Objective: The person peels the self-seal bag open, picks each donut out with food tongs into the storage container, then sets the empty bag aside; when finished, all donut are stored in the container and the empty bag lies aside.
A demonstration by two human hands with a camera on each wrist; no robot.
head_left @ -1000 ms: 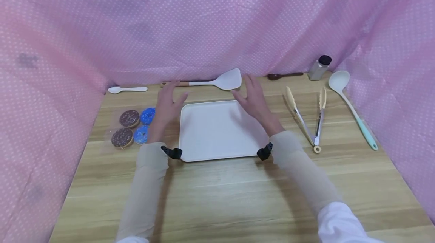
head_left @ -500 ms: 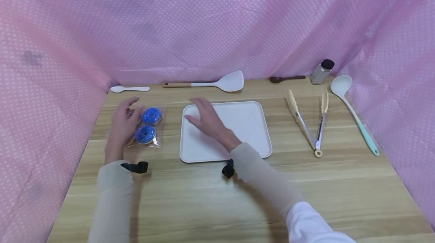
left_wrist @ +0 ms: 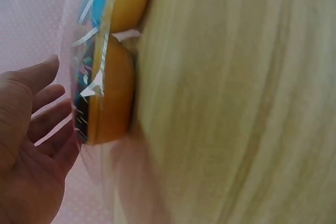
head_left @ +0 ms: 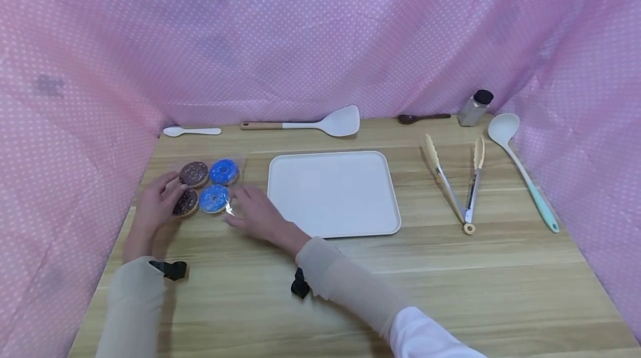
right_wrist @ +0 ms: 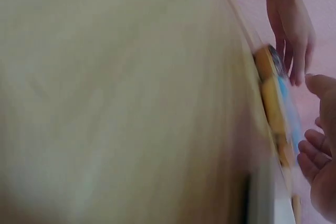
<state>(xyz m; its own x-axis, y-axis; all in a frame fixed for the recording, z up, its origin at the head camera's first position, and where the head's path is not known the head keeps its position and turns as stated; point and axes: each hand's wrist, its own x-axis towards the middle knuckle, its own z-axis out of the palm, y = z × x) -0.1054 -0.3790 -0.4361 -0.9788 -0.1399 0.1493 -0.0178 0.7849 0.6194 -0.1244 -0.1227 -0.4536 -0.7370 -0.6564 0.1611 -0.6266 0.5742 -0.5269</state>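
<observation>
Two chocolate-topped doughnuts (head_left: 193, 173) and two blue-iced doughnuts (head_left: 214, 198) lie in a clear plastic pack (head_left: 241, 164) on the table's left side. At the pack's left edge is my left hand (head_left: 156, 203), its fingertips overlapping the nearer chocolate doughnut in the head view. The left wrist view shows that hand's fingers (left_wrist: 52, 116) loosely bent beside the clear wrap, thumb apart. My right hand (head_left: 260, 214) reaches across to the pack's right edge, fingers beside the nearer blue doughnut. In the right wrist view its thumb and fingers are spread apart.
A white tray (head_left: 333, 196) lies right of the pack. Along the back are a white spoon (head_left: 192, 131), a spatula (head_left: 340, 122), a dark brown spoon (head_left: 423, 118) and a black-capped jar (head_left: 474, 108). Tongs (head_left: 471, 191) and a ladle (head_left: 526, 174) lie on the right.
Both hands have moved left from above the tray, the left one first, then down to either side of the doughnut pack. The pack and utensils stay in place.
</observation>
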